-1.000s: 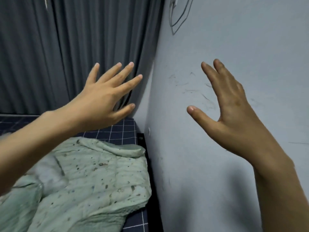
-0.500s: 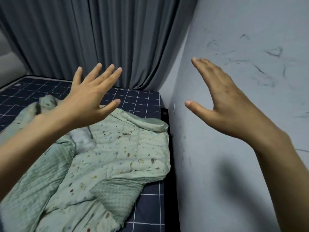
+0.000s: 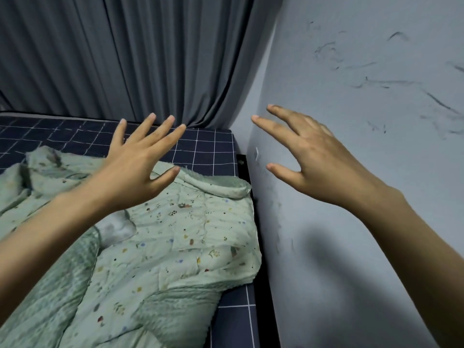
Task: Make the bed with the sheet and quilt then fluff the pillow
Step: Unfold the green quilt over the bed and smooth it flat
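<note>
A pale green quilt (image 3: pixel 160 247) with small flower prints lies crumpled on the bed, its near-right corner folded back. Under it is a dark navy sheet (image 3: pixel 206 151) with a white grid, bare toward the far side. My left hand (image 3: pixel 135 167) hovers over the quilt's far edge, fingers spread, holding nothing. To the right, my right hand (image 3: pixel 316 159) is raised in front of the wall, fingers apart and empty. No pillow is in view.
A grey-blue wall (image 3: pixel 364 71) with dark scuff marks runs along the bed's right side. Grey curtains (image 3: pixel 130 59) hang behind the far edge. A black bed frame edge (image 3: pixel 251 187) shows in the gap between sheet and wall.
The view has tilted down, so more of the quilt and sheet shows. Both hands have dropped lower and stay spread and empty.
</note>
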